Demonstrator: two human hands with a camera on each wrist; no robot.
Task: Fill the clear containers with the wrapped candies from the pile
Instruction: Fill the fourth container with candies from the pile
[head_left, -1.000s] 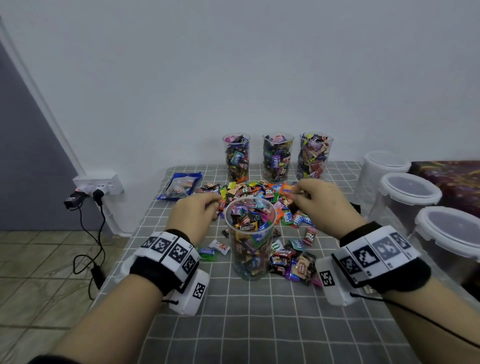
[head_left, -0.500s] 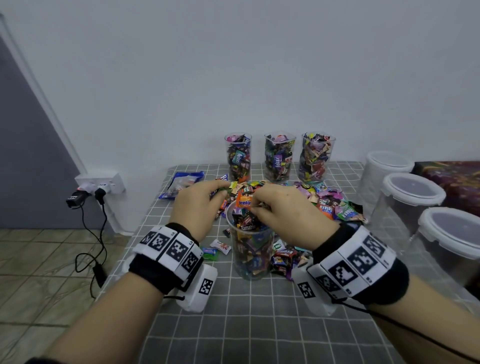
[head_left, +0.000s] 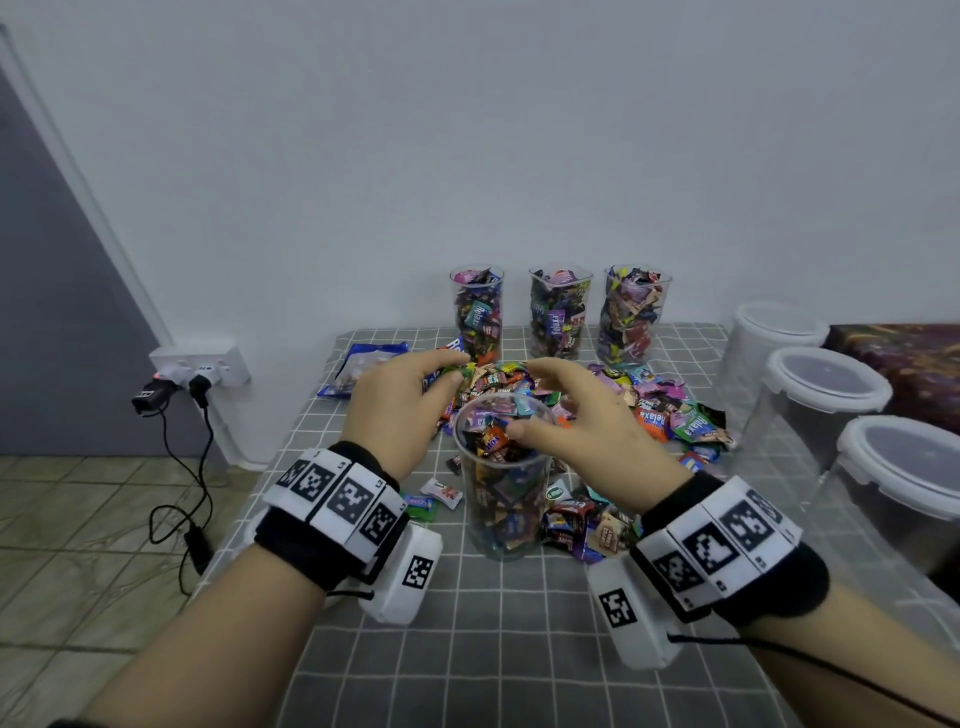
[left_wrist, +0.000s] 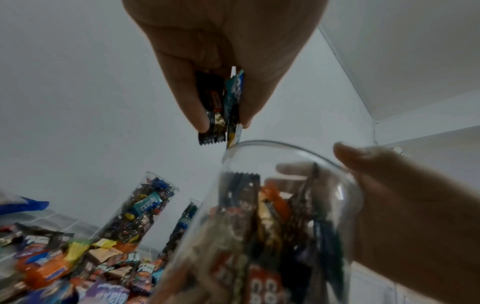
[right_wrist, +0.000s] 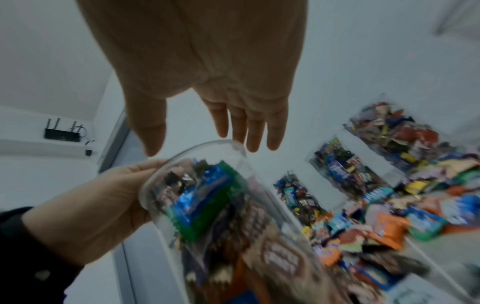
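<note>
A grey checked tablecloth (head_left: 467, 649) is spread over the table. Three lidded white-rimmed tubs (head_left: 826, 400) are lined up along its right edge. A wall socket (head_left: 200, 366) with plugs and black cables is seen at left, above a tiled floor (head_left: 78, 519). A router (right_wrist: 62, 134) is mounted high on the wall.

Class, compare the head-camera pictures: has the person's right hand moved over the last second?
Yes. The right hand has come toward the person and to their left, from the candy pile to the rim of the near clear container, fingers spread.
</note>
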